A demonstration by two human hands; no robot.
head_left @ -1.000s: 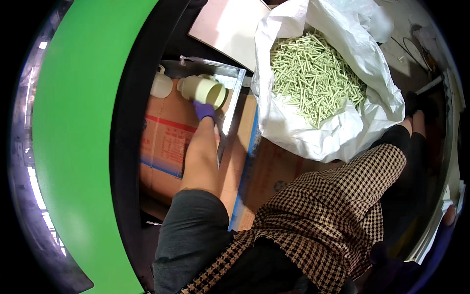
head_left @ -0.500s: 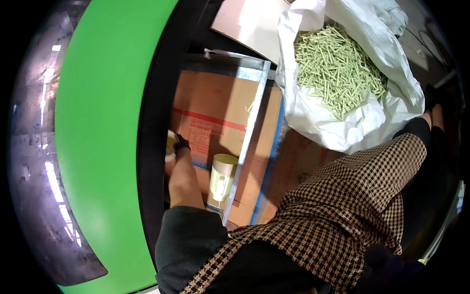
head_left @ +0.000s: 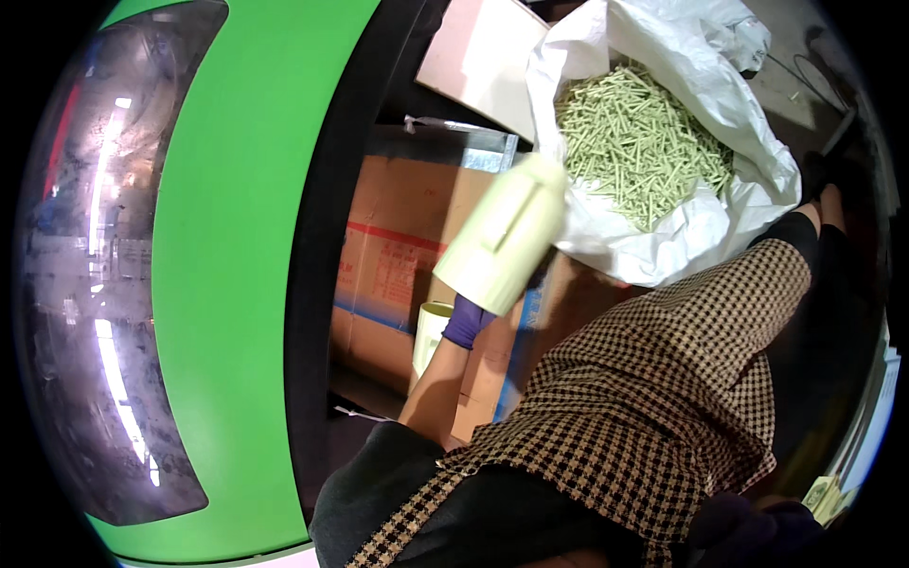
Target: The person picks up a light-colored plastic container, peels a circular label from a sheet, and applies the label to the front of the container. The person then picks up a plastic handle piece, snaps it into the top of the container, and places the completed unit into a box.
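Note:
My left hand, in a purple glove, grips a pale yellow-green, jug-shaped plastic shell. The shell is tilted, its wide end by my wrist and its narrower end up against the white sack's edge in the picture. My fingers are mostly hidden behind it. A second shell of the same colour stands, wide mouth up, just behind my left wrist, over the brown cardboard. At the lower right, a dark purple shape looks like my gloved right hand; its fingers cannot be made out.
A white woven sack at the far right bulges with thin pale green sticks. To the left rises a green machine panel with a dark window and black edge. A metal frame surrounds the cardboard.
My left hand has come out from beside the machine's black edge, moving right and upward with the pale shell. The view has shifted slightly. The second shell stays on the cardboard.

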